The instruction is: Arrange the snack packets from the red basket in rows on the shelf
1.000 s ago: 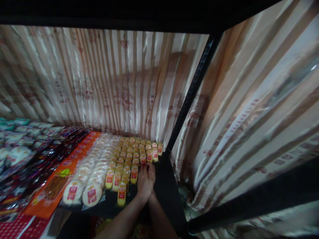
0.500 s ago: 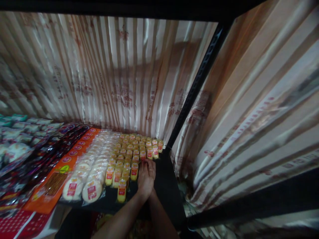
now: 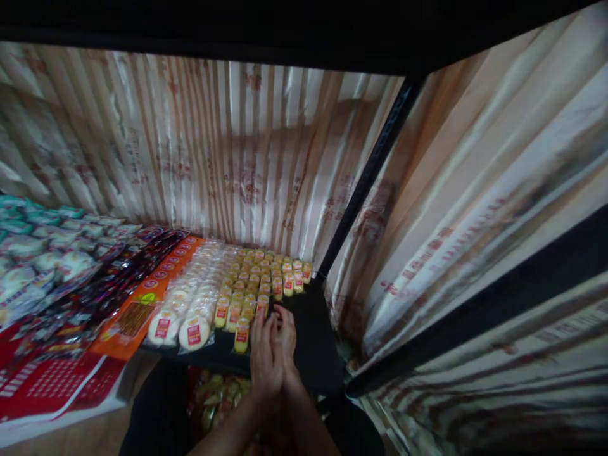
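Observation:
My left hand (image 3: 262, 354) and my right hand (image 3: 287, 339) lie side by side on the front of a black shelf (image 3: 311, 345). Their fingers are stretched forward and nothing shows in them. The fingertips sit just behind the front rows of small yellow packets with red labels (image 3: 266, 282). One yellow packet (image 3: 241, 334) stands alone just left of my left hand. Rows of round white cakes in clear wrap (image 3: 194, 307) lie further left.
Orange flat packs (image 3: 142, 304), dark packets (image 3: 109, 278) and white-and-teal packets (image 3: 42, 247) fill the shelf to the left. A striped satin cloth (image 3: 237, 158) hangs behind and to the right. A black upright post (image 3: 365, 183) stands at the shelf corner. Yellow packets (image 3: 213, 392) show below the shelf.
Both hands have drawn back from the yellow rows toward the shelf's front edge, and their fingers have spread out. The camera has shifted, so the shelf sits slightly higher and further right.

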Tool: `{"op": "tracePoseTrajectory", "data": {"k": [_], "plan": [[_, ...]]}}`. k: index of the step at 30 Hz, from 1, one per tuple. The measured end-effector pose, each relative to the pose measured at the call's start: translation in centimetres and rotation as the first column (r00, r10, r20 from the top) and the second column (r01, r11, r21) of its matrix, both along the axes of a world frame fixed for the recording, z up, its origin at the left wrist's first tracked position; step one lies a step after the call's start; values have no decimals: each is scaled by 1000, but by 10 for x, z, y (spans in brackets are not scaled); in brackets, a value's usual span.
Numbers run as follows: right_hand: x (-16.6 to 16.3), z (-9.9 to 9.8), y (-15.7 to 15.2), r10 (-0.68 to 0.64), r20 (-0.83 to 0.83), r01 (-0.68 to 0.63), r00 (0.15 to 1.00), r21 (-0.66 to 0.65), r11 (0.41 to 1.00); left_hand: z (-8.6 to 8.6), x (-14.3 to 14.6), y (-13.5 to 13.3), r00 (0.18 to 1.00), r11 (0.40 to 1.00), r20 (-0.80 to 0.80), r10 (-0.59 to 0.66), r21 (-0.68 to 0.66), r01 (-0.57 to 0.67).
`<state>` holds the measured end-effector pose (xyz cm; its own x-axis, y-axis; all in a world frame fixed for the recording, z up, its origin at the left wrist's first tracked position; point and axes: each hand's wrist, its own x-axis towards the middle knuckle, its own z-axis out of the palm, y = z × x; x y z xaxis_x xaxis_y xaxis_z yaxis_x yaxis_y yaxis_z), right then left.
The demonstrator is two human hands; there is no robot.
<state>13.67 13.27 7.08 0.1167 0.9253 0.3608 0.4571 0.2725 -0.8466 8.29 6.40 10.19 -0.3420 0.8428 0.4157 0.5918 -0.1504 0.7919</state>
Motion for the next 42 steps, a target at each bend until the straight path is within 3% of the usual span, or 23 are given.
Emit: {"op": "tracePoseTrajectory", "data": {"k": [2, 5, 9, 11, 15, 20, 29, 42], "plan": [[-11, 4, -18, 48, -25, -48, 999, -12, 999, -3, -12, -14, 994, 995, 38, 102, 15, -103], [-27, 4, -41, 130, -49, -132, 990, -49, 990, -5, -32, -25, 974, 975, 94, 207, -100, -198], [-41, 0, -57, 151, -25, -153, 988, -112, 982, -3, -50, -30, 962, 922, 178, 208, -364, -132], [-43, -1, -61, 157, -12, -157, 988, -145, 977, 1, -53, -32, 959, 899, 213, 185, -431, -78], [-43, 4, -63, 156, -2, -154, 988, -145, 977, 9, -49, -37, 951, 890, 240, 194, -451, -68], [-33, 12, -63, 117, -111, -126, 987, -78, 989, 19, -36, -37, 955, 926, 246, 168, -370, -68], [19, -7, -39, -120, -28, 119, 992, -36, 992, 21, 11, -2, 967, 922, 255, -25, -368, 121], [54, -11, 27, -287, 100, 289, 953, -6, 957, 22, 51, 73, 972, 897, 201, -121, -396, 194]]}}
